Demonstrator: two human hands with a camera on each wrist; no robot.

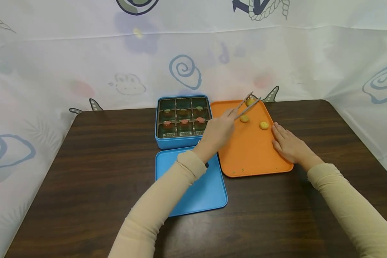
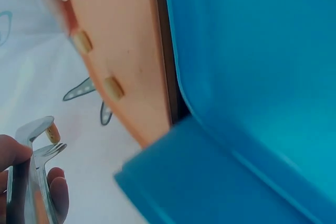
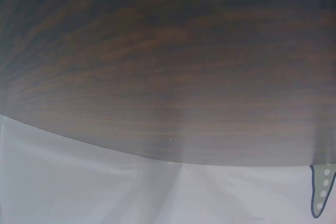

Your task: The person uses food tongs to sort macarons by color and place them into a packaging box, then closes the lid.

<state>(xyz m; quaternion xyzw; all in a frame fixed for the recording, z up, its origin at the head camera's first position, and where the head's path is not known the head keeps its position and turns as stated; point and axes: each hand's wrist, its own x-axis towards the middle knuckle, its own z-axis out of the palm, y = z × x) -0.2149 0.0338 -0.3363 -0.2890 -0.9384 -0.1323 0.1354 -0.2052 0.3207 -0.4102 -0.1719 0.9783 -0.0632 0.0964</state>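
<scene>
My left hand [image 1: 220, 129] grips metal tongs [image 2: 35, 166] above the back of an orange tray [image 1: 245, 157]. In the left wrist view, the tong tips stand around a small round yellow piece [image 2: 53, 132]; whether both press on it I cannot tell. Two more yellow pieces lie on the tray, one near its middle [image 1: 244, 118] and one near its right edge [image 1: 264, 125]. My right hand [image 1: 290, 145] rests along the tray's right edge with its fingers straight. Its own wrist view shows only table and cloth.
Left of the tray stands a blue box [image 1: 171, 143] with a dark divided insert holding several green and pink pieces. In front of it lies a flat blue lid [image 1: 203, 197], partly under my left forearm. A printed white cloth [image 1: 232, 64] hangs behind the dark wooden table [image 1: 109, 172].
</scene>
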